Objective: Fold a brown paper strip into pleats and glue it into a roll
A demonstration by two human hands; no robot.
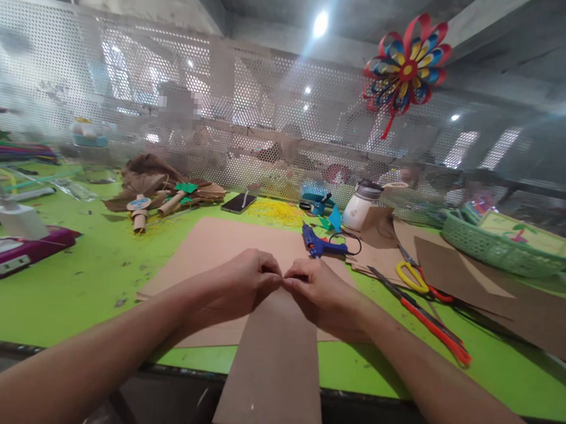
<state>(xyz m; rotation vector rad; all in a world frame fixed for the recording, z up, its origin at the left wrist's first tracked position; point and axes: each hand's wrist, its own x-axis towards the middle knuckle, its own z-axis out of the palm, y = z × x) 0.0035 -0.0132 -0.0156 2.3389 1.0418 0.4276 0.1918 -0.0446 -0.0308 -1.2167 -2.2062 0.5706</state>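
A long strip of brown paper (278, 362) runs from my fingers toward me and hangs over the table's front edge. My left hand (253, 275) pinches its far end. Close beside it, almost touching, my right hand (314, 283) pinches the same end. Beneath both hands lie flat light-brown sheets (212, 245) on the green table (98, 256). Just beyond my right hand rests a blue glue gun (320, 243) with a dark cable. The fingertips partly hide the strip's far end.
Red-handled cutter (435, 325), yellow-handled scissors (412, 278), brown sheets (455, 271) and a green basket (506, 246) lie right. Behind are a white jar (360, 208), yellow strands (276, 211), a phone (239, 202) and paper crafts (143, 181). A purple power strip (20, 253) is left.
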